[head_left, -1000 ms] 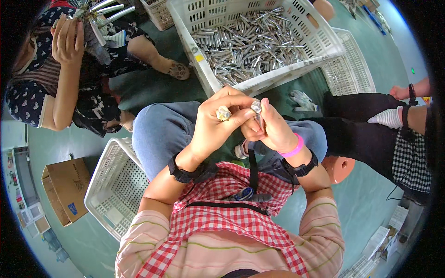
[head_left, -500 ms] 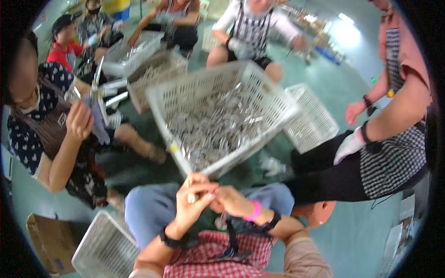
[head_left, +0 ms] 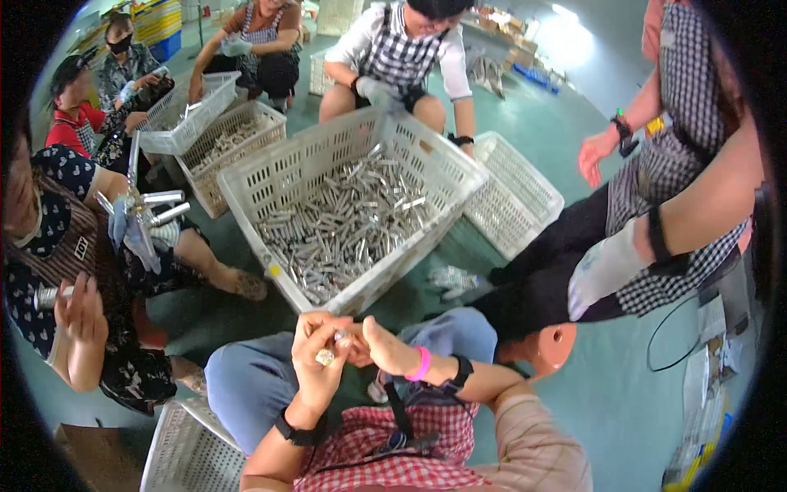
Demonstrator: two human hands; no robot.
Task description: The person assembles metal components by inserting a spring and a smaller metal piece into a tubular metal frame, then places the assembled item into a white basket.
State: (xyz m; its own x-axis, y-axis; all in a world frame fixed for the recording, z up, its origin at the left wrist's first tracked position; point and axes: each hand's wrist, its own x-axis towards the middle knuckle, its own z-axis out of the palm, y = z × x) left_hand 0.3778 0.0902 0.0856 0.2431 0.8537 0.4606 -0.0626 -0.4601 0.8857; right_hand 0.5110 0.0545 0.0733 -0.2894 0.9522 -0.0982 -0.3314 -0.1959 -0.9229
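A small yellowish, shiny piece (head_left: 325, 357) is held in the curled grip of the left hand (head_left: 315, 348), raised over the lap just before a white crate (head_left: 395, 269) of silvery metal tubes (head_left: 352, 213). The right hand (head_left: 388, 351) is held close beside it, thumb up and fingers turned inward near a silvery piece (head_left: 341, 335); whether its grip is closed cannot be told. Both forearms are angled inward.

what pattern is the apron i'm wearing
The apron is red-and-white gingham, clearest in the head view.
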